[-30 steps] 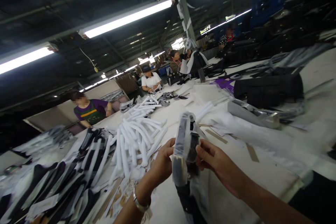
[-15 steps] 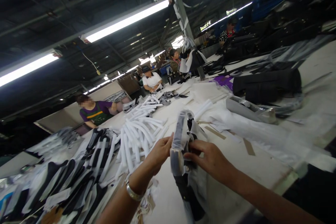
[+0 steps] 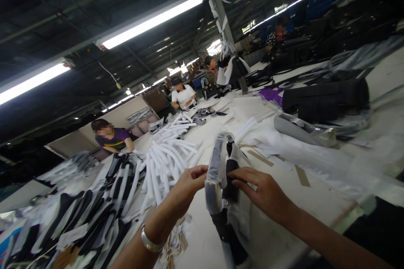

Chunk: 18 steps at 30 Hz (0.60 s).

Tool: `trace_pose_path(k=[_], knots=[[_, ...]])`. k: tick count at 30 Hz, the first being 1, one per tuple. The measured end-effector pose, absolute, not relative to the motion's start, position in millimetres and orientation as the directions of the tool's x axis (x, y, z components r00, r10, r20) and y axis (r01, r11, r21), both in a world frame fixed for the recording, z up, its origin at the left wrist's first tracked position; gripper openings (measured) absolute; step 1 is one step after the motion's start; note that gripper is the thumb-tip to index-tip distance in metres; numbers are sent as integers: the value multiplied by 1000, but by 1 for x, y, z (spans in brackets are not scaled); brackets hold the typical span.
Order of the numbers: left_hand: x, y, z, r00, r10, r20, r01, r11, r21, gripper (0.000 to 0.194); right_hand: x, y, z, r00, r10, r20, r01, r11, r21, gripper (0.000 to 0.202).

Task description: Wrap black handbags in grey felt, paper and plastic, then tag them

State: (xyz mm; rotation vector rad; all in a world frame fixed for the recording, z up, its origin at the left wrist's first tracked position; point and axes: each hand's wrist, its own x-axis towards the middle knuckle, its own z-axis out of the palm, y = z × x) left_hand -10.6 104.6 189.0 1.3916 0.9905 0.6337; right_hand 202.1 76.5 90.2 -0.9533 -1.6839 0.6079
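A black bag-like piece [image 3: 232,185] with a grey band wrapped in clear plastic [image 3: 217,155] stands upright between my hands, its lower part hanging toward me. My left hand [image 3: 186,187], with a silver bracelet on the wrist, grips the band's left side; some of its fingertips are hidden behind it. My right hand [image 3: 260,191] pinches the right edge of a black flap on the same piece, thumb and forefinger close together. Thin whitish wrapping hangs below that hand. What the piece is exactly I cannot make out.
White foam tubes [image 3: 164,159] lie heaped to the left, beside a row of black wrapped pieces [image 3: 78,218]. Rolled black material [image 3: 326,101] and brown card strips [image 3: 303,175] lie to the right. A co-worker in purple [image 3: 112,136] leans over the table's far left side.
My right hand has drawn slightly right, and the black flap shows more fully between my hands. My left hand has shifted a little. The co-worker in purple has bent lower.
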Motion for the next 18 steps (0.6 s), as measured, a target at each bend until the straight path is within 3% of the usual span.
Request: trace_pose_path(k=[4,8,12,18], knots=[[-12,106,200,531,809,-252,223,154,963,43,218,71,79,-58,918,393,275,393,-877,33],[-8,108,208,555,787,-270,254,148,956,47,231,70,56,-62,943,327,317,329,-890,35],[-5,102,215,538,809,-237,238,124,963,57,261,79,22,27,957,290,485,241,-841,36],[4,93,221,525,829,-192,216,89,972,44,304,120,-16,183,954,237,708,39,-705,30]])
